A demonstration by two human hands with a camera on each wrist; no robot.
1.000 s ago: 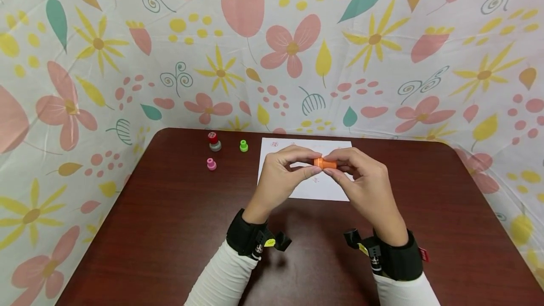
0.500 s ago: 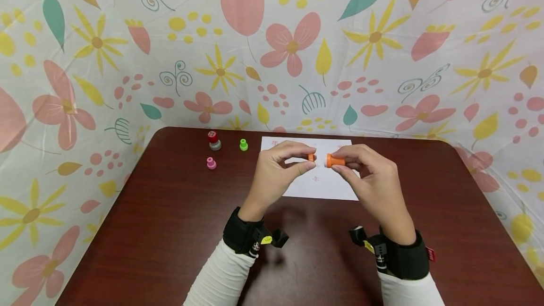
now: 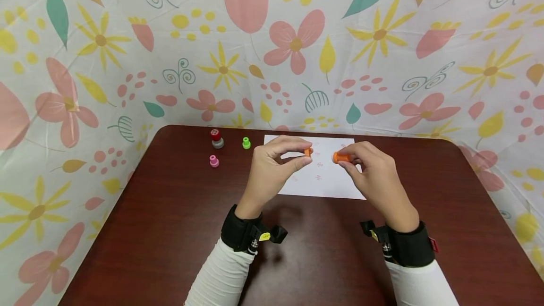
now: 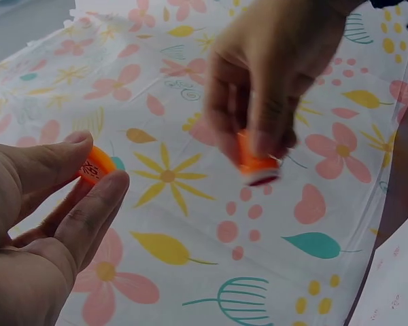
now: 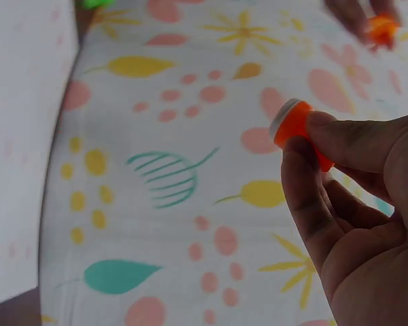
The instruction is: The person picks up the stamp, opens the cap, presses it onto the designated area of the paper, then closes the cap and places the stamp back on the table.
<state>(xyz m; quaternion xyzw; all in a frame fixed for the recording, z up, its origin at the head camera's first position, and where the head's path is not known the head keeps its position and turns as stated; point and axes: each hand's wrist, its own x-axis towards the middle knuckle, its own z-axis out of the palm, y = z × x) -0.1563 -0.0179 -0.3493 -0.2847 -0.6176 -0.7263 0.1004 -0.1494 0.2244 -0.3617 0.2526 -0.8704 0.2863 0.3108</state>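
Note:
Between thumb and fingers, my left hand (image 3: 272, 169) pinches a small orange cap (image 3: 308, 152); in the left wrist view a dark printed mark shows on the face of the cap (image 4: 95, 165). My right hand (image 3: 376, 178) pinches an orange stamp (image 3: 341, 157) by its body. Its white-rimmed end points left, toward the cap, and in the left wrist view a dark red face shows there on the stamp (image 4: 258, 166). Cap and stamp are apart, both held above a white sheet of paper (image 3: 323, 188) that bears several small red prints.
On the table (image 3: 182, 230), left of the paper, stand a green stamp (image 3: 246, 143), a pink stamp (image 3: 214, 161) and a red-topped stamp with a grey base (image 3: 217, 139). A flower-patterned cloth (image 3: 272, 37) hangs behind the table.
A second ago both hands held the orange stamp together. The cap has come off in the left hand, and the hands have moved apart, the right one carrying the stamp rightward.

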